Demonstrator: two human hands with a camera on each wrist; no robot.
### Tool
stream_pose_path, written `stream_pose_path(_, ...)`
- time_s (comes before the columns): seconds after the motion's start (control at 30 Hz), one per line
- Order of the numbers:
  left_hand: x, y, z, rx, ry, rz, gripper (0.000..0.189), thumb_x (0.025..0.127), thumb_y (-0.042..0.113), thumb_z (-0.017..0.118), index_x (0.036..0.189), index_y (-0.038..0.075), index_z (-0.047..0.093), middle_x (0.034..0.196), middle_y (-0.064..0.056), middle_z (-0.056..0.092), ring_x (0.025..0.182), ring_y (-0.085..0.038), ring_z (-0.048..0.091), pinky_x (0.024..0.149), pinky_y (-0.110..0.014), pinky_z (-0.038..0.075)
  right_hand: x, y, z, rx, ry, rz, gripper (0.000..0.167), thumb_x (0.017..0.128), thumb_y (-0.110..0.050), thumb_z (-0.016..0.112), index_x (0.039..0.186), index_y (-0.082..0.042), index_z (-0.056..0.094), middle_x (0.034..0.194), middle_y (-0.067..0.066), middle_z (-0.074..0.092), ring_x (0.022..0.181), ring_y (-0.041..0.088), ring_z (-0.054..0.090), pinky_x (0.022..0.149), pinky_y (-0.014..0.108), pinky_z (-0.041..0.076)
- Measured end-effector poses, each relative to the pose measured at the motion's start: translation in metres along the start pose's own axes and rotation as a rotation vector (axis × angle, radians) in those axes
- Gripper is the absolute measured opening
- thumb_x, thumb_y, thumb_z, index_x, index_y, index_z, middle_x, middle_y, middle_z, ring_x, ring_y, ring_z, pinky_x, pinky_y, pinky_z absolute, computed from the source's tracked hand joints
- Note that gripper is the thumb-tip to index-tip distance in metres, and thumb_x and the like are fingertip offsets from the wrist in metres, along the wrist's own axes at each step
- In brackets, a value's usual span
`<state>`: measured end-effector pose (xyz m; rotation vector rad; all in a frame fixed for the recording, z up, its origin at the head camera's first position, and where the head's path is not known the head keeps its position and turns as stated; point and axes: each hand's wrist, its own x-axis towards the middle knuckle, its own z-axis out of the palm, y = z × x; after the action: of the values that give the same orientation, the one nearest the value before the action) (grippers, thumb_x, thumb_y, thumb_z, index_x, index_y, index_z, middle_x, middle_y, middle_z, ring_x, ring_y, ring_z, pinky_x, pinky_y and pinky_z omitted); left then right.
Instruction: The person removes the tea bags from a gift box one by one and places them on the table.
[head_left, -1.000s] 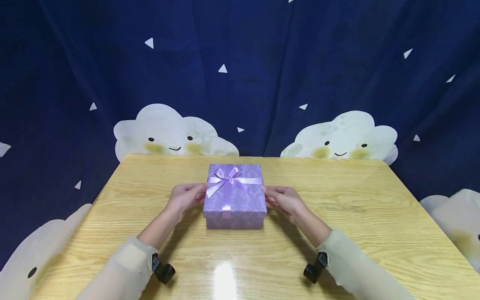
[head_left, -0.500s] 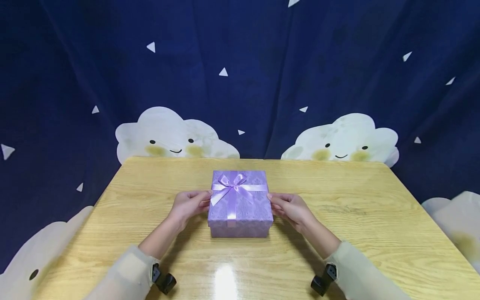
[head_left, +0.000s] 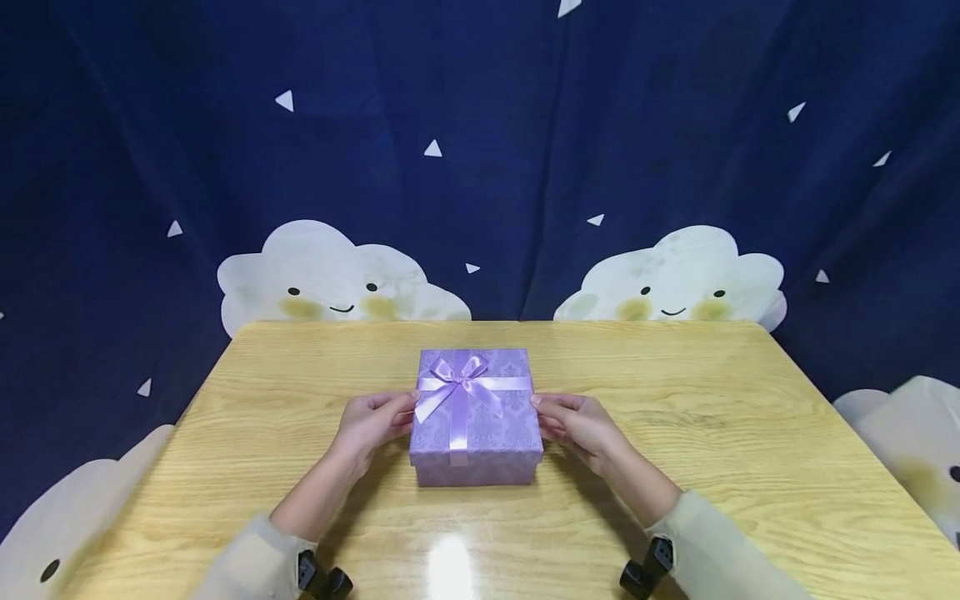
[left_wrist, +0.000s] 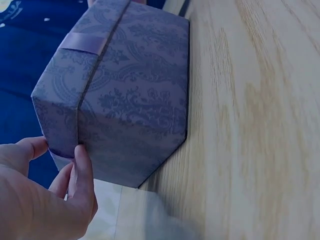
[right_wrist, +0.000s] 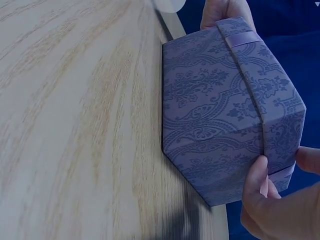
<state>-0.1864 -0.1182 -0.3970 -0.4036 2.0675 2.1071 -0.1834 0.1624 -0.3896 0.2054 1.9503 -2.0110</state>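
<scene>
A purple gift box [head_left: 480,429] with a damask pattern sits on the wooden table, its lid [left_wrist: 57,120] seated on the base. A satin ribbon with a bow [head_left: 459,379] crosses the top. At the box's left side my left hand [head_left: 371,425] pinches the lid, thumb by the top edge and fingertips at the lid's lower rim. My right hand [head_left: 588,429] holds the opposite side in the same manner, as the right wrist view also shows. In both wrist views the box's bottom lies against the tabletop. What the box contains is hidden.
The light wooden table [head_left: 697,433] spreads out on both sides of the box. Behind it hangs a dark blue curtain [head_left: 495,100] printed with white triangles and smiling clouds [head_left: 682,267]. A black wrist camera [head_left: 647,568] is strapped at each sleeve.
The box has slid a little nearer to me, with both hands keeping their hold on its sides. The head view has shifted slightly. The lid has stayed on.
</scene>
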Motion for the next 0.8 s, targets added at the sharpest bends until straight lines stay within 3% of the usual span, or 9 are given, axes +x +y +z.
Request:
stream_pose_path(0.1, -0.001, 0.000, -0.001, 0.000, 0.015, -0.004, 0.041, 0.089, 0.014, 0.065, 0.119, -0.013, 0.059, 0.088, -0.004, 0.072, 0.074, -0.006, 0.068, 0.074, -0.020, 0.063, -0.002, -0.002, 0.002, 0.007, -0.017, 0.005, 0.050, 0.093, -0.014, 0.060, 0.131, 0.015, 0.044, 0.086, -0.007, 0.070, 0.081, 0.003, 0.067, 0.081, 0.019, 0.061)
stream_pose_path(0.8, -0.006, 0.006, -0.002, -0.007, -0.025, -0.033, 0.039, 0.089, 0.014, 0.066, 0.117, -0.012, 0.059, 0.083, 0.000, 0.071, 0.073, -0.007, 0.068, 0.075, -0.020, 0.063, -0.002, -0.011, -0.001, -0.015, -0.054, 0.049, 0.050, 0.094, -0.012, 0.058, 0.131, 0.017, 0.043, 0.084, -0.007, 0.070, 0.080, 0.004, 0.067, 0.083, 0.020, 0.061)
